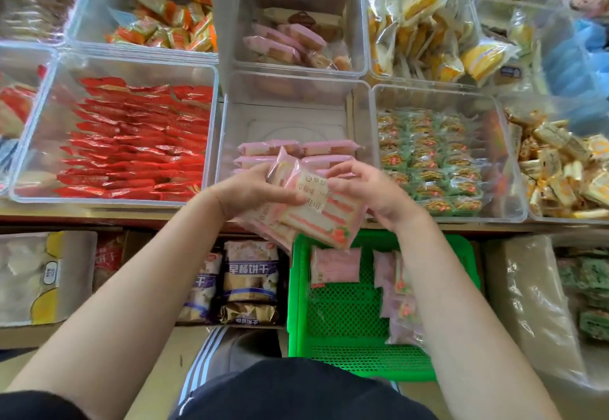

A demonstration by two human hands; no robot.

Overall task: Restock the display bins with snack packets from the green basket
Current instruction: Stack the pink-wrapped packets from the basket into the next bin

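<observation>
Both hands meet over the front edge of the shelf, holding a small stack of pink packets (309, 212) between them. The left hand (253, 192) grips the stack from its left side, thumb laid across the top packet and fingers curled underneath. The right hand (379, 194) holds the right side, its fingers bent over the upper edge of the top packet, which shows a strawberry picture and a white label. The stack hangs just above the near wall of the middle bin (290, 116) and over the back rim of the green basket (346, 330).

That clear bin is partly filled: a few rows of the same pink packets (296, 152) lie flat along its front, and its back half shows bare floor. The basket sits low, below the shelf, with more pink packets in it, one flat near the back left (334, 266) and several leaning along the right side (400, 304).

To the left, a large bin (33, 142) holds neat rows of red packets (138, 139). To the right, another bin (507, 162) holds green and orange packets (428, 159) in tidy rows. Behind the middle bin a further one (356, 24) holds a few pink and brown cakes. Beside the basket stand dark biscuit bags (250, 274).
</observation>
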